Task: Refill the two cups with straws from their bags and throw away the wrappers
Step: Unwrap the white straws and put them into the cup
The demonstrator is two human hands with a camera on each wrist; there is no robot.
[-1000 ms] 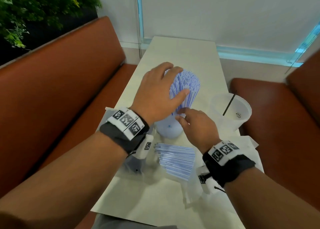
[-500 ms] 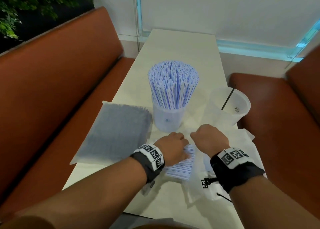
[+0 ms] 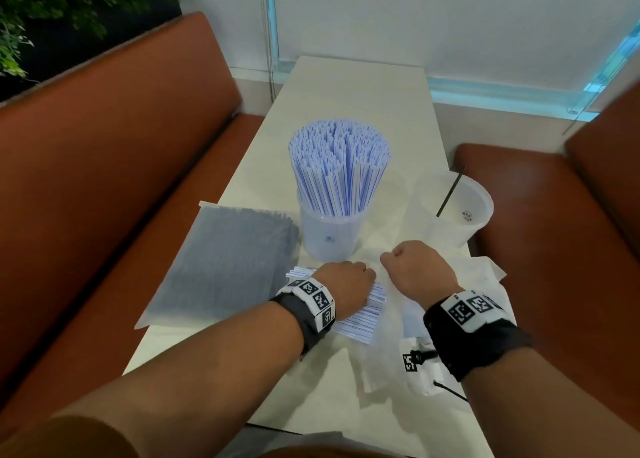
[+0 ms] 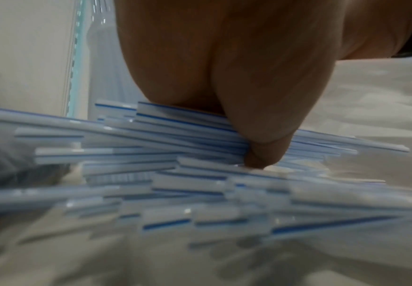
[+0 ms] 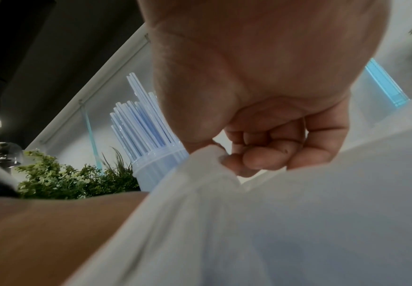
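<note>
A clear cup (image 3: 329, 239) packed with upright blue-and-white straws (image 3: 339, 166) stands mid-table. To its right a second clear cup (image 3: 481, 229) holds one black straw (image 3: 450, 194). Near the front edge lies a loose pile of blue-and-white straws (image 3: 363, 315). My left hand (image 3: 349, 277) is on that pile; in the left wrist view its thumb (image 4: 263, 152) and fingers grip a bunch of the straws (image 4: 175, 133). My right hand (image 3: 412, 267) is just right of it, fingers (image 5: 261, 156) curled and pinching the edge of the white plastic wrapper (image 5: 209, 160) that spreads under it (image 3: 485, 277).
A full frosted bag of dark straws (image 3: 225, 267) lies left of the filled cup, overhanging the table (image 3: 346, 86) edge. Brown bench seats flank the table on the left (image 3: 104, 180) and right (image 3: 554, 232). A plant (image 3: 52, 3) stands at far left.
A second ago my left hand lay on the straw tops in the cup and my right hand was beside the cup. Both have dropped to the loose pile and wrapper near the front edge.
</note>
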